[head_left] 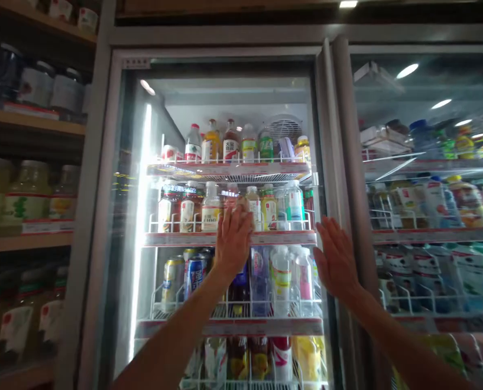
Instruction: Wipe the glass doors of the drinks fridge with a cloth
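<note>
A glass fridge door (225, 70) stands in front of me, closed over lit shelves of drinks. My left hand (233, 241) is raised to the glass, its fingers stretched upward and flat, at the height of the second shelf. Around those fingertips is a blurred pale patch; whether it is a cloth or a reflection I cannot tell. Farther right, my right hand (337, 257) has its fingers extended beside the metal door frame (333, 135). That hand appears to rest against the door's right edge, with nothing visible in it. Bottles behind the left hand are partly hidden.
Inside the fridge, wire-fronted shelves (229, 172) carry bottles and several cans (196, 273). A second glass-fronted fridge (428, 162) full of drinks adjoins on the right. Wooden shelves (30, 119) with jars and bottles (28, 192) stand at the left.
</note>
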Demonstrator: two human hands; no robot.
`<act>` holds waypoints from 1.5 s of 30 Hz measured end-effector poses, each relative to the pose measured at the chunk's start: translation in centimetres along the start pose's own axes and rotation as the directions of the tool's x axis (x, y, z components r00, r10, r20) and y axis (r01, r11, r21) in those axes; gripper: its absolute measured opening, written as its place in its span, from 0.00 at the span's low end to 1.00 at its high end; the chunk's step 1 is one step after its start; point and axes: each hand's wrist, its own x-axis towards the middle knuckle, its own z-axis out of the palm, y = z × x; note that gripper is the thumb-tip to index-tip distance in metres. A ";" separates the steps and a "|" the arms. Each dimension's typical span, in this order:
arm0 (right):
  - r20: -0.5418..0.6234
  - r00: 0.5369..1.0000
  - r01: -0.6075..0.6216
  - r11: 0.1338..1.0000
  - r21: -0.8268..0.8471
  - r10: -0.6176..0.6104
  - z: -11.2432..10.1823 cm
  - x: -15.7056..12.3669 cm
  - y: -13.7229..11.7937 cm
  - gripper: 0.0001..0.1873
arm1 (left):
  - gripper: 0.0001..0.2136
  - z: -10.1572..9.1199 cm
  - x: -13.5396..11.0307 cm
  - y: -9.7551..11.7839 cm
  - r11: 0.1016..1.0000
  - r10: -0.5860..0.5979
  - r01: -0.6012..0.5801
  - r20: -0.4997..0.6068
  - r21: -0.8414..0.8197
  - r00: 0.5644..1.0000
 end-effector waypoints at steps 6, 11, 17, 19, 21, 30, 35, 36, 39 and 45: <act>0.036 0.997 0.068 0.996 0.053 -0.070 1.7 0.7 -2.6 0.32 | 0.21 -1.8 -3.9 -3.1 0.822 0.568 -0.562 0.087 -0.090 0.818; -0.015 0.996 0.084 0.994 0.075 -0.083 3.2 1.7 -5.5 0.33 | 0.21 -2.3 -3.5 -6.0 0.976 0.207 -0.210 0.048 0.053 0.977; 0.078 0.976 0.195 0.974 0.114 -0.204 5.0 1.6 -9.9 0.33 | 0.20 -3.5 -6.0 -9.4 0.965 0.258 -0.261 0.057 0.038 0.964; 0.057 0.983 0.168 0.979 0.113 -0.175 5.5 1.8 -11.2 0.34 | 0.21 -3.9 -7.0 -10.8 0.991 0.107 -0.108 0.016 0.073 0.994; 0.060 0.977 0.195 0.973 0.127 -0.204 6.0 2.1 -12.3 0.34 | 0.20 -4.3 -8.0 -12.2 0.966 0.256 -0.256 0.011 0.028 0.967; 0.058 0.981 0.178 0.975 0.131 -0.186 8.3 3.5 -15.9 0.34 | 0.23 -5.5 -9.2 -19.0 0.990 0.140 -0.139 -0.037 0.011 0.989; 0.096 0.969 0.214 0.969 0.123 -0.226 9.0 3.9 -17.7 0.33 | 0.23 -6.2 -10.8 -21.2 0.962 0.272 -0.273 0.053 -0.002 0.961; 0.089 0.976 0.189 0.976 0.112 -0.199 9.1 4.0 -17.9 0.33 | 0.24 -6.3 -11.0 -21.6 0.990 0.137 -0.138 0.020 0.034 0.990; 0.080 0.981 0.170 0.981 0.097 -0.178 9.4 4.1 -18.5 0.33 | 0.27 -6.5 -12.2 -22.3 0.998 0.014 -0.012 -0.029 0.062 0.999; 0.085 0.981 0.165 0.983 0.084 -0.173 9.8 4.6 -18.5 0.32 | 0.26 -6.8 -12.1 -23.4 0.991 0.131 -0.130 -0.015 0.007 0.991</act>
